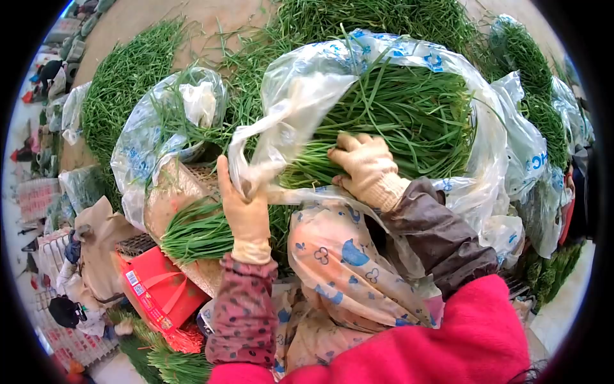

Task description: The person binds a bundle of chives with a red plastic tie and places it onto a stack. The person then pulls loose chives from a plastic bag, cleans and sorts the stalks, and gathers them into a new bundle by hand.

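My left hand (248,214), in a cream glove, is closed on the bunched edge of a clear plastic bag (297,112) with blue print; one finger points up. The bag's mouth is spread wide around a thick bundle of long green leaves, like garlic chives (409,121). My right hand (368,169), in a similar glove, lies on the bundle's near left side with its fingers bent and apart, touching the leaves. A smaller bunch of the same greens (198,232) rests just left of my left wrist. Below the bag, my knee is covered by patterned plastic (336,256).
A red bag (160,288) stands at lower left, beside a brown block-like object (176,195). Another plastic bag (144,137) with greens sits left. Heaps of greens (131,83) lie behind on the floor, and more bagged greens (521,57) stand right. Another person (77,307) is at far left.
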`<state>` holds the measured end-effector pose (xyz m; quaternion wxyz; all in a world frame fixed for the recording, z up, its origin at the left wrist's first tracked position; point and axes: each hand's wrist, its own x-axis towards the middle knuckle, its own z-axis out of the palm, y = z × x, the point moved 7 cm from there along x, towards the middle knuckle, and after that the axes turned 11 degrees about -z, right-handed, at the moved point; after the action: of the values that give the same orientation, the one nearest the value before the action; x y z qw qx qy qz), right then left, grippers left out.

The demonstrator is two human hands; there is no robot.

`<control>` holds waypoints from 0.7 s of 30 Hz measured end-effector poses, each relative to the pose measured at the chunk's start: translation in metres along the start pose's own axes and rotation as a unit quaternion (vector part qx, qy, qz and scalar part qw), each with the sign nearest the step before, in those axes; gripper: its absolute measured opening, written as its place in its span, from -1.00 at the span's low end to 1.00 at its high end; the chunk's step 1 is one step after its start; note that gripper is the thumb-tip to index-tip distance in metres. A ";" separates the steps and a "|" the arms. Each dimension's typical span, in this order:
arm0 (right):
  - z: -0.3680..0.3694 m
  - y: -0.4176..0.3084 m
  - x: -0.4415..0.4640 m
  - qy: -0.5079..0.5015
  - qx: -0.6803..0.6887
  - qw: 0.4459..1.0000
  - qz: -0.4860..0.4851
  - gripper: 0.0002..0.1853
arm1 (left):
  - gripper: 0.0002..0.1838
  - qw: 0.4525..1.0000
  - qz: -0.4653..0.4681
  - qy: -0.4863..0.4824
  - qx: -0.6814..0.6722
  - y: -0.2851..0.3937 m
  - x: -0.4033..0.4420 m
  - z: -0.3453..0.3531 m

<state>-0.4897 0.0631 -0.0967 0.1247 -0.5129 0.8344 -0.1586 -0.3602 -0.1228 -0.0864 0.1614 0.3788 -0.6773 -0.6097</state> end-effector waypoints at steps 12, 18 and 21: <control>0.047 -0.041 0.081 -0.233 -0.113 0.966 0.000 -0.30 | -0.15 0.992 0.015 0.032 -0.124 0.059 -0.035 -0.011; 0.098 -0.034 0.086 -0.125 -0.154 0.979 0.037 -0.76 | -0.15 0.995 0.037 0.014 -0.091 0.054 -0.038 -0.015; 0.093 -0.035 0.086 -0.100 -0.073 0.992 0.009 -0.80 | -0.17 0.997 0.044 0.032 -0.050 0.052 -0.039 -0.019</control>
<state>-0.4649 -0.0418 -0.1720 0.1710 -0.5267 0.8315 -0.0444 -0.3376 -0.1099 -0.0236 0.2286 0.3598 -0.6560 -0.6229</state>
